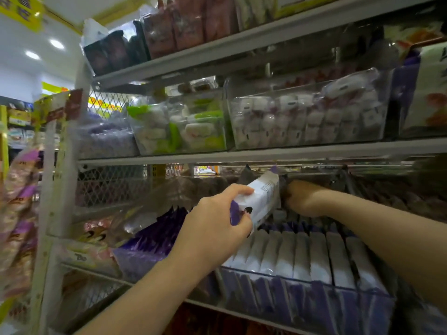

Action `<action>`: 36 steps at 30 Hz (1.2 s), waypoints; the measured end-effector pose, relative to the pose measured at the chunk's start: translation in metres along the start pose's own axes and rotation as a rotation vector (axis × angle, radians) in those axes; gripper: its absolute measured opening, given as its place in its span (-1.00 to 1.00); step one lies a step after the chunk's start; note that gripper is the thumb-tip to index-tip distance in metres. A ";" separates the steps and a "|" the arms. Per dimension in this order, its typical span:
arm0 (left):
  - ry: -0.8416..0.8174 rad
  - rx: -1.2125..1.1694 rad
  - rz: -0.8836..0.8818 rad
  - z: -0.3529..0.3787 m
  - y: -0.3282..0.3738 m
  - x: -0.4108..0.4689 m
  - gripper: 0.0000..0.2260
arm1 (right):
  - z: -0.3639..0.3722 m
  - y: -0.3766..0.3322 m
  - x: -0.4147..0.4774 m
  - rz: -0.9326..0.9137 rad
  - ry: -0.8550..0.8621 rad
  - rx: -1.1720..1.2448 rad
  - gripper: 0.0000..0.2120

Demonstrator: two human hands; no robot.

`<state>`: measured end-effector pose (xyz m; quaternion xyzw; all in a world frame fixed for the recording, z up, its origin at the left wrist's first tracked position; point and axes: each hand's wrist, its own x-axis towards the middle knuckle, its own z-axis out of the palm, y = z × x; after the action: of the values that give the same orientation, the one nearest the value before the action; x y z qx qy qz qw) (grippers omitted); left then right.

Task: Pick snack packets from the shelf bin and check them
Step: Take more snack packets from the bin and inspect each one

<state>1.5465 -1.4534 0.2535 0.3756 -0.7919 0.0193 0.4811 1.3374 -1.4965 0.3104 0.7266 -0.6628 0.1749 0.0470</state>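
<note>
My left hand (pixel 217 216) grips a white-and-purple snack packet (pixel 262 198), tilted up just above the clear shelf bin (pixel 338 301). The bin holds several more white-and-purple packets (pixel 316 257) standing in a row. My right hand (pixel 301 197) reaches deep into the back of the same shelf, behind the held packet. Its fingers are hidden in the shadow there, so I cannot tell what they touch.
The shelf above carries clear bins of white wrapped snacks (pixel 307 114) and green-and-white packs (pixel 179 124). Dark purple packets (pixel 154 235) lie left of the bin. A yellow-white rack post (pixel 52 189) with hanging bags stands at the far left.
</note>
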 end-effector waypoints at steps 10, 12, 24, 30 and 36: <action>0.015 0.016 0.009 0.002 -0.024 0.017 -0.71 | 0.004 0.000 0.037 -0.278 0.071 0.199 -0.48; 0.013 -0.003 0.001 0.011 -0.022 0.023 -0.71 | 0.007 0.003 0.039 -0.275 0.074 0.258 -0.46; -0.030 0.264 -0.041 0.056 -0.009 0.072 -0.76 | -0.004 0.013 0.018 -0.364 -0.086 -0.111 -0.74; -0.031 0.605 0.177 0.076 -0.011 0.100 -0.61 | -0.004 0.022 0.012 -0.318 -0.144 -0.143 -0.75; -0.079 0.421 0.147 0.083 -0.028 0.119 -0.62 | 0.001 0.027 0.017 -0.245 -0.124 -0.150 -0.80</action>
<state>1.4717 -1.5743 0.2920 0.4095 -0.8139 0.2042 0.3581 1.3125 -1.5157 0.3100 0.8059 -0.5820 0.0727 0.0808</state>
